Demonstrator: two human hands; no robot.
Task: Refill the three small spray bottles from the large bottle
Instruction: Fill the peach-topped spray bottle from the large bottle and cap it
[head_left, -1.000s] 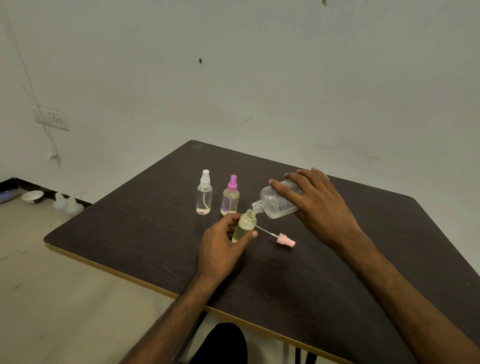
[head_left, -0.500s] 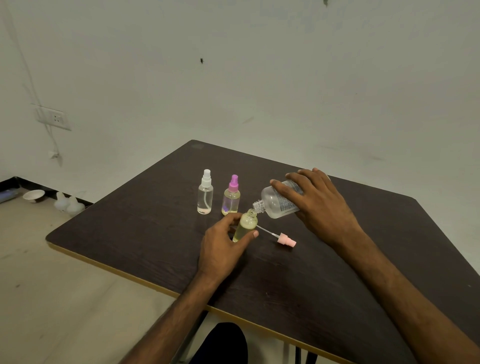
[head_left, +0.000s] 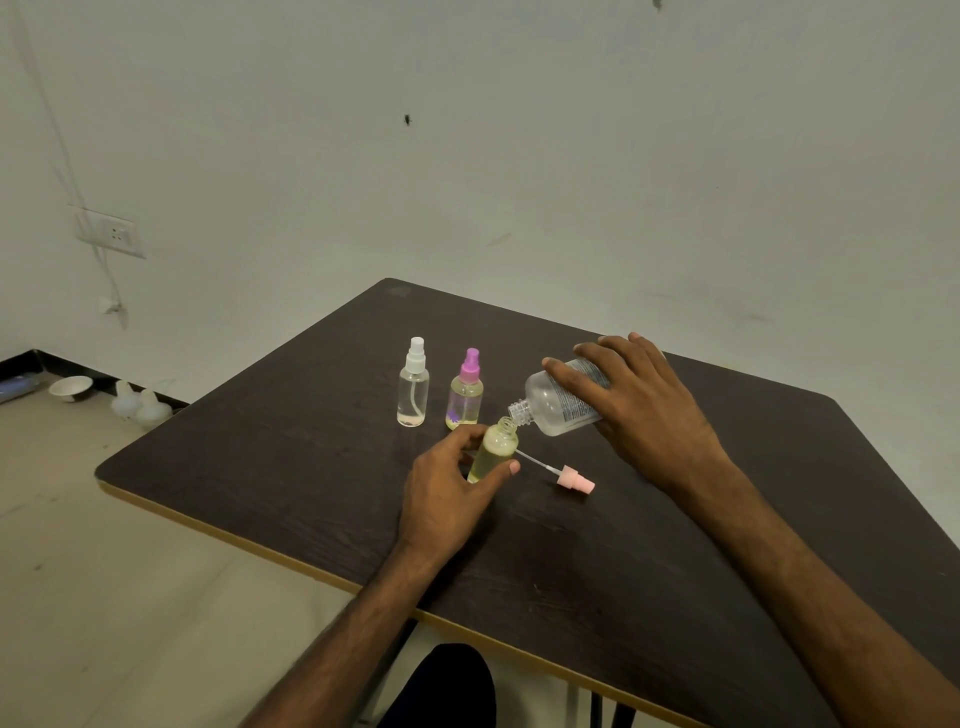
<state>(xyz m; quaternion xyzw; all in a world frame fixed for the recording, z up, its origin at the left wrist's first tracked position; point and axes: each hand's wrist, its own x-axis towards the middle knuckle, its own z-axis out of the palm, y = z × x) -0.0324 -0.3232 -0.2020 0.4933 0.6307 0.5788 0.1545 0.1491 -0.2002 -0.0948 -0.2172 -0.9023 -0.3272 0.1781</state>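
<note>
I am looking down on a dark wood-grain desk (head_left: 291, 467) whose near edge is running from its left corner down toward the lower right. My right hand (head_left: 644, 405) is reaching in from the right edge and is grasping the large bottle (head_left: 556, 405), with the fingers wrapped over its labelled side. That clear bottle is hanging uncapped and tilted steeply, neck pointing down and left, over the middle of the desk. My left hand (head_left: 447, 493) is coming in over the near edge and is gripping the open spray bottle (head_left: 496, 452) between thumb and fingers. This small bottle is leaning a little, is holding yellowish liquid, and is sitting with its bare mouth right under the big bottle's threaded neck. I cannot tell whether the 2 rims are touching or whether liquid is running. Behind it, toward the far left edge, 2 capped small bottles are standing upright just beside each other: the white-topped bottle (head_left: 413, 387), nearly clear, and the purple-topped bottle (head_left: 465, 395), yellowish. The pink spray head (head_left: 575, 479) is lying on its side on the desk between my 2 hands, its thin dip tube pointing back toward the open bottle.
</note>
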